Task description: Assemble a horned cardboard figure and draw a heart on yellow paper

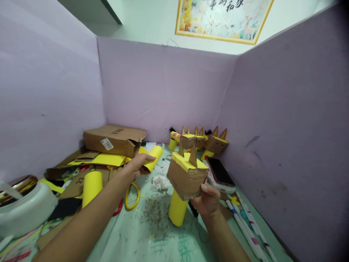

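My right hand (207, 199) grips a cardboard animal (186, 177); my left hand (137, 164) closes around a yellow paper roll (152, 158).

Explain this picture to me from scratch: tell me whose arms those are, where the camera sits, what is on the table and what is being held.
There is no machine here. The two bare arms belong to one person, and the single picture comes from a camera worn on that person's head, looking forward and down.

The right hand holds a cardboard animal figure: a brown box head with a yellow top and two pointed ears, on a yellow tube body. The left hand reaches forward with its grip around a yellow paper roll.

On the pale green table lie cardboard scraps, a flattened cardboard box, another yellow tube, scissors with yellow and red handles and a phone. More finished figures stand at the back. Lilac panels wall in the table on three sides.
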### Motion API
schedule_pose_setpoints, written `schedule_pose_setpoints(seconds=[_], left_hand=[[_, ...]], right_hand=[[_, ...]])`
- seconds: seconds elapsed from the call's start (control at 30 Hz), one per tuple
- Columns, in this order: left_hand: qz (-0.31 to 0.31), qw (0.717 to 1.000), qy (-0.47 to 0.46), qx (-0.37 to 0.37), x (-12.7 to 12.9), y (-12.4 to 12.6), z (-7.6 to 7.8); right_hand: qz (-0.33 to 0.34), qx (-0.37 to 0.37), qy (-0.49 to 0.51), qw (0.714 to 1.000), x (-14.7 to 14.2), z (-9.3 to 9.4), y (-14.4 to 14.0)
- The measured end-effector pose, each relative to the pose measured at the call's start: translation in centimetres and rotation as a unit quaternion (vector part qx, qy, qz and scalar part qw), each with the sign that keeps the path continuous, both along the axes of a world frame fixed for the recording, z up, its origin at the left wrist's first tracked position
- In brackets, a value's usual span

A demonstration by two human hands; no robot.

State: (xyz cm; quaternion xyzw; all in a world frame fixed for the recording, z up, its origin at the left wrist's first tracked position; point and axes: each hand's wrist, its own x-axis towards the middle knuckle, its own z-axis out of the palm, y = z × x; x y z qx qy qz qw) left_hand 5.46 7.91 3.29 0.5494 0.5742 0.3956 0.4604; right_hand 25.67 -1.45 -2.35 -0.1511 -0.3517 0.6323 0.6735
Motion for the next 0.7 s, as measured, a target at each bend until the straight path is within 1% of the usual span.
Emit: schedule_pose_setpoints(seconds=[0.07, 0.17, 0.23, 0.33, 0.43, 0.53, 0.63, 0.7], left_hand=[[-0.050, 0.992, -0.092, -0.066, -0.6, -1.9, 0.5], [-0.068, 0.971, -0.197, -0.119, -1.0, -3.6, 0.9], [-0.064, 0.960, -0.237, -0.133, -1.1, -3.9, 1.0], [-0.056, 0.958, -0.249, -0.130, -1.1, -3.8, 1.0], [-0.029, 0.974, -0.201, -0.097, -0.9, -3.6, 0.7], [0.036, 0.995, -0.088, -0.029, -0.9, -3.0, -0.3], [0.092, 0.994, 0.050, 0.030, -1.3, -2.2, -2.1], [0.100, 0.987, 0.119, 0.048, -1.5, -1.7, -3.3]], right_hand=[[-0.018, -0.014, 0.012, 1.000, 0.1, -0.2, 0.1], [-0.042, -0.033, 0.009, 0.999, 0.2, -0.7, 0.4], [-0.049, -0.041, 0.004, 0.998, 0.3, -1.0, 0.6], [-0.054, -0.045, 0.010, 0.998, 0.4, -1.3, 0.7], [-0.058, -0.040, 0.001, 0.998, 0.4, -1.3, 0.6], [-0.057, -0.034, -0.008, 0.998, 0.1, -1.0, 0.4], [-0.055, -0.033, -0.017, 0.998, -0.2, -0.7, 0.1], [-0.055, -0.032, -0.026, 0.998, -0.4, -0.5, -0.1]])
